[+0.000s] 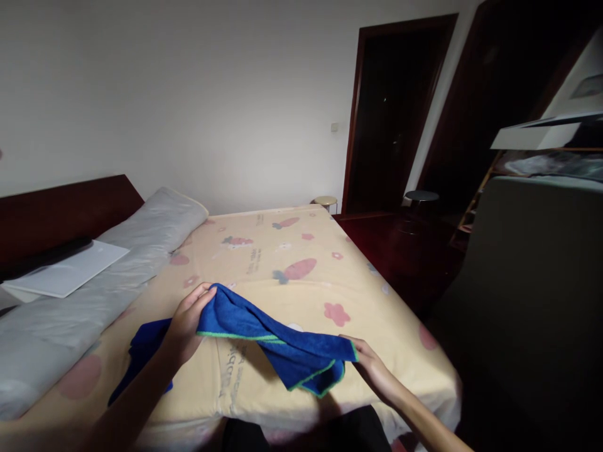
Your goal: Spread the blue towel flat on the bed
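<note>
**Blue towel**: a blue cloth with green edging, held just above the near part of the bed, between both hands. Its long axis runs across the bed's width, roughly parallel to the bed's near edge and sloping slightly down toward the right. One end trails off behind the left wrist and rests on the bed. The other end, a green-edged corner, points to the bed's right side. The middle sags in loose folds and is not taut.

**Left hand**: over the near-left part of the bed. The fingers curl over the towel's upper edge and pinch it against the thumb.

**Right hand**: over the near-right part of the bed and closed on the towel's right corner. The cloth covers the fingertips, so the exact pinch cannot be told.

**Step in hand (judgement):** the towel appears to be lifted and stretched between two grip points, not yet laid flat or doubled over.

**Next move (judgement):** both pinches would have to hold while the slack is drawn out, and the trailing left end would have to be lifted off the bed.

**Surroundings:** a grey pillow lies along the bed's left side, with a white flat board on it. A dark doorway stands beyond the bed's far-right corner.
</note>
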{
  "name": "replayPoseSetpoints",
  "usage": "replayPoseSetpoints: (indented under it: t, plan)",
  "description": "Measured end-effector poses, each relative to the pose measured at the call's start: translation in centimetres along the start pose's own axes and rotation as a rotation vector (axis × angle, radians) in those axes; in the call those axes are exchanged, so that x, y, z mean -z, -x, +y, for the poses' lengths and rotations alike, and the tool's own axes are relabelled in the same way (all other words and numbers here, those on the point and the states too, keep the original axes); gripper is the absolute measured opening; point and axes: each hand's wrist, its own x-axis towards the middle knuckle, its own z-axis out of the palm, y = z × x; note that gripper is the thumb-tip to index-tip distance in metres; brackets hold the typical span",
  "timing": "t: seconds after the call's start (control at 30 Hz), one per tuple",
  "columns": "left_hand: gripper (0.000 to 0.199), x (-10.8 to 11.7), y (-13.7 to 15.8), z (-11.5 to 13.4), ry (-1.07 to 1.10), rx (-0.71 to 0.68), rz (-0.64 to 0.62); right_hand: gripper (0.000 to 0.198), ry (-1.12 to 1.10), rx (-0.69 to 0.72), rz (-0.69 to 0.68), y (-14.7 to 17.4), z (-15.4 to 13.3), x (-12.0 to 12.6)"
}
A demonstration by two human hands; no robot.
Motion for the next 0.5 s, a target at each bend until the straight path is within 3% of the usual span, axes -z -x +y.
replayPoseSetpoints:
  t: [0.07, 0.13, 0.5]
  plan:
    - [0.031, -0.1, 0.1, 0.2, 0.269, 0.184, -0.041, 0.028, -0.054, -0.007, 0.019, -0.1, 0.2, 0.0]
    - [0.035, -0.3, 0.2, 0.5, 0.402, 0.266, -0.033, 0.030, -0.105, -0.004, 0.038, -0.2, 0.3, 0.0]
    - [0.044, -1.2, 0.0, 0.6, 0.447, 0.227, -0.015, 0.025, -0.204, 0.026, 0.149, -0.5, 0.5, 1.1]
